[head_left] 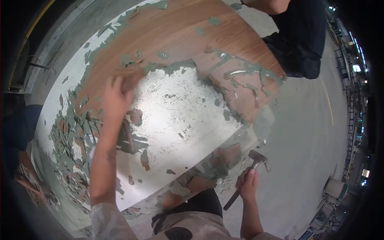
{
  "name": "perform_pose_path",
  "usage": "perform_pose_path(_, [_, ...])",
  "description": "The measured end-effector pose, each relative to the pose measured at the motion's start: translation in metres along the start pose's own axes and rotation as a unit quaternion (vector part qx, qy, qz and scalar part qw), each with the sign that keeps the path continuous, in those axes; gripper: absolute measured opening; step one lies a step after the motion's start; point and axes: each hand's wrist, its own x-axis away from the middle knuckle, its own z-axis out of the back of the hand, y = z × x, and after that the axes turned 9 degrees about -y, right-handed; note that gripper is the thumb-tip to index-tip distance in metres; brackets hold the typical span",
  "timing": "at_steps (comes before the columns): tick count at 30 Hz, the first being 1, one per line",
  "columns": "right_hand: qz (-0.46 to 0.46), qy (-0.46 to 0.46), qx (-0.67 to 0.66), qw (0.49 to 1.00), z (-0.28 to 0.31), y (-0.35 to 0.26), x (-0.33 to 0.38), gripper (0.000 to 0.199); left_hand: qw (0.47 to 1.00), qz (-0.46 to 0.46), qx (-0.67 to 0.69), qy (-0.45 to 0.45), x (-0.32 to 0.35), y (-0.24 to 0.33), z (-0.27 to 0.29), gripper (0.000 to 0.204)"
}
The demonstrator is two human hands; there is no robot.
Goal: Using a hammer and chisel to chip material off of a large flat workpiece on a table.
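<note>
A large panel with a brown, wood-like face (176, 34) is broken away in the middle, baring a white surface (172, 108) ringed by jagged green-and-brown edges. Over the left border of that white patch is my left hand (116, 96), blurred by motion. Its fingers appear closed on a brown flake (134, 78), smeared like the hand itself. Low on the right, beyond the panel's near edge, my right hand (248, 184) grips a hammer (257, 157) by its dark handle, metal head upward. Loose flakes (145, 160) lie on the white surface.
Broken chips (72, 160) are heaped along the panel's left side. More pieces (200, 184) lie along the near edge, by my waist. Another person in dark trousers (304, 48) is at the far right corner; a second person's arm (30, 182) reaches in at the left.
</note>
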Motion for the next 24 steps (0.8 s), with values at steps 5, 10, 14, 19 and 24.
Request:
perform_pose_path(5, [-0.048, -0.012, -0.039, 0.998, 0.019, 0.000, 0.049, 0.040, 0.998, -0.022, -0.018, -0.060, -0.013, -0.042, 0.012, 0.060])
perform_pose_path(10, [-0.032, -0.065, 0.059, 0.996, 0.054, -0.007, 0.103, 0.035, 0.960, -0.027, 0.077, -0.269, 0.011, 0.035, 0.022, 0.048])
perform_pose_path(14, [0.045, -0.081, 0.216, 0.972, 0.091, -0.015, 0.120, 0.031, 0.919, -0.103, 0.108, -0.364, 0.108, 0.134, 0.009, 0.044])
perform_pose_path(19, [0.048, -0.042, 0.214, 0.975, 0.138, -0.022, 0.124, 0.029, 0.910, -0.165, 0.205, -0.322, 0.204, 0.230, 0.011, 0.051])
perform_pose_path(24, [-0.009, 0.003, 0.193, 0.981, 0.205, 0.014, 0.139, 0.029, 0.960, 0.128, 0.222, -0.111, 0.175, 0.182, 0.041, 0.046])
